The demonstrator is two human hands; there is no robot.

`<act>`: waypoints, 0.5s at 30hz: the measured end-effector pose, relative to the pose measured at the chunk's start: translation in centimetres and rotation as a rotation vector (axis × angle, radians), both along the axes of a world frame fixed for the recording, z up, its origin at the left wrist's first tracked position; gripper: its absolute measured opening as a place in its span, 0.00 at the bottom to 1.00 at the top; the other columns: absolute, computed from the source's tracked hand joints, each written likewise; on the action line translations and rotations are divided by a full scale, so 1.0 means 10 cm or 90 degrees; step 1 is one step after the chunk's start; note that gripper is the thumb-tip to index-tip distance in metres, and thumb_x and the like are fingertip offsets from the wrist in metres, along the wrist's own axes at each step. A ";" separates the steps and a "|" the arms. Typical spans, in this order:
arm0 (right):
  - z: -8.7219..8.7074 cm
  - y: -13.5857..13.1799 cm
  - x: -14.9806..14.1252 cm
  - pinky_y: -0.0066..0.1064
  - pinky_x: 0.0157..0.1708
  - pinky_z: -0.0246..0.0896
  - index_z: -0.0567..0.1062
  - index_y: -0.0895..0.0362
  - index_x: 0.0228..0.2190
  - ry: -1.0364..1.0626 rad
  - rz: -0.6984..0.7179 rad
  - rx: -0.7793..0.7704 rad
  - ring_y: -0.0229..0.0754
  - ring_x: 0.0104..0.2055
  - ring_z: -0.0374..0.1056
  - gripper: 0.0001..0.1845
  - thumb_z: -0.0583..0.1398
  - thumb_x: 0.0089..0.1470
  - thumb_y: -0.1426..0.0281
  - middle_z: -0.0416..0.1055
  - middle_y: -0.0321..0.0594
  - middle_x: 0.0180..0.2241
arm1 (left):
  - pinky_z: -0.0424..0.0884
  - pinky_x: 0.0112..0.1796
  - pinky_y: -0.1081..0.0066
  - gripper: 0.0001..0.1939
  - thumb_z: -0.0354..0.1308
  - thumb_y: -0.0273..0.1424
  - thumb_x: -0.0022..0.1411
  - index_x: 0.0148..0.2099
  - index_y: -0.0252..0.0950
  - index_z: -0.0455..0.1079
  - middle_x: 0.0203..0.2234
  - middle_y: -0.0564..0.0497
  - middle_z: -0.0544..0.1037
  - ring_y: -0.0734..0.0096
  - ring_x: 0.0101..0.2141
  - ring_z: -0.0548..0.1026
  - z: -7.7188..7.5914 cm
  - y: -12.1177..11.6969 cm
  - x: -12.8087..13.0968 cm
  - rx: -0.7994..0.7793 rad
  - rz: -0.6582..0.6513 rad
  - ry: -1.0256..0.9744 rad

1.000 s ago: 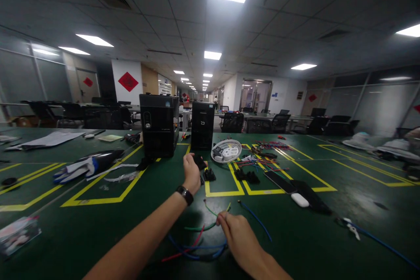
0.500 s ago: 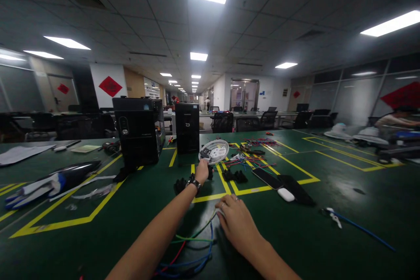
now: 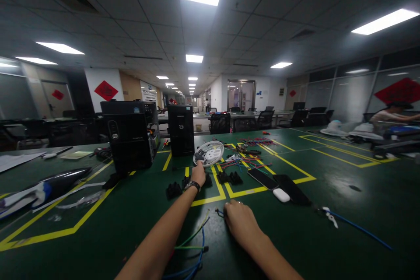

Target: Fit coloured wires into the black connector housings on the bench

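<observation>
On green table (image 3: 348, 210), one basket (image 3: 216, 151) by left hand (image 3: 198, 176), two towers (image 3: 181, 133)

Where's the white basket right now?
Near the centre of the head view, the basket sits right of the narrower black tower, with the left hand at its near edge.

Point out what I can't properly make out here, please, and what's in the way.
- Head view: what, if anything, the right hand's grip encloses; the back of the hand hides it.
- Head view: whether the left hand's grip holds the dark piece at the white basket; the hand covers any contact.
- Head view: the loose wires' full run; left forearm and bottom edge hide parts.
- Head view: the tower label's writing; too small.
</observation>
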State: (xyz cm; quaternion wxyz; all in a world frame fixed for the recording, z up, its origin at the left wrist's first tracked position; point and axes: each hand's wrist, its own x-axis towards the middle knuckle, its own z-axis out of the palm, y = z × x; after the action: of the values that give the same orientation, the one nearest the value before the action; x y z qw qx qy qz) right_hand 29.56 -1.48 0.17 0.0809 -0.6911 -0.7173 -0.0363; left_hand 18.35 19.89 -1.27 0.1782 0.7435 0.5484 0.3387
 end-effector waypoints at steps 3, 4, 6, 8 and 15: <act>0.00 0.01 0.03 0.34 0.34 0.62 0.76 0.59 0.34 0.007 0.005 -0.001 0.50 0.39 0.73 0.14 0.52 0.55 0.81 0.75 0.50 0.37 | 0.57 0.53 0.56 0.17 0.45 0.22 0.62 0.54 0.31 0.61 0.49 0.32 0.70 0.52 0.55 0.64 0.04 -0.05 0.06 0.071 -0.042 0.064; 0.00 0.01 0.04 0.34 0.34 0.62 0.76 0.59 0.34 0.011 0.007 -0.003 0.50 0.39 0.73 0.14 0.52 0.55 0.81 0.75 0.50 0.38 | 0.55 0.54 0.55 0.17 0.45 0.24 0.63 0.54 0.31 0.61 0.51 0.33 0.69 0.52 0.56 0.61 0.05 -0.07 0.11 0.090 -0.068 0.083; 0.00 0.01 0.05 0.34 0.35 0.61 0.76 0.59 0.34 0.021 0.008 -0.004 0.50 0.40 0.73 0.14 0.52 0.54 0.81 0.75 0.50 0.37 | 0.54 0.56 0.56 0.16 0.48 0.30 0.64 0.53 0.32 0.63 0.52 0.35 0.68 0.53 0.57 0.60 0.06 -0.11 0.22 0.109 -0.133 0.120; 0.00 0.02 0.07 0.34 0.35 0.61 0.76 0.58 0.34 0.038 0.001 0.003 0.50 0.40 0.73 0.13 0.53 0.52 0.80 0.75 0.50 0.37 | 0.56 0.55 0.56 0.16 0.55 0.36 0.60 0.49 0.33 0.67 0.49 0.37 0.70 0.51 0.55 0.62 0.03 -0.15 0.34 0.108 -0.191 0.153; -0.02 0.13 0.26 0.32 0.33 0.59 0.72 0.56 0.33 0.138 -0.079 0.088 0.48 0.38 0.72 0.08 0.53 0.54 0.74 0.74 0.45 0.36 | 0.63 0.49 0.54 0.25 0.70 0.34 0.43 0.44 0.33 0.68 0.43 0.39 0.71 0.47 0.49 0.66 0.01 -0.32 0.44 0.108 -0.255 0.144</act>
State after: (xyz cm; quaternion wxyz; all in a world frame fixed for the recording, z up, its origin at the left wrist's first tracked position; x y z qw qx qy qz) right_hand 32.18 -0.17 -0.02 0.2029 -0.7268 -0.6560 -0.0161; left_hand 22.76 16.66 -1.19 0.1161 0.8827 0.3762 0.2565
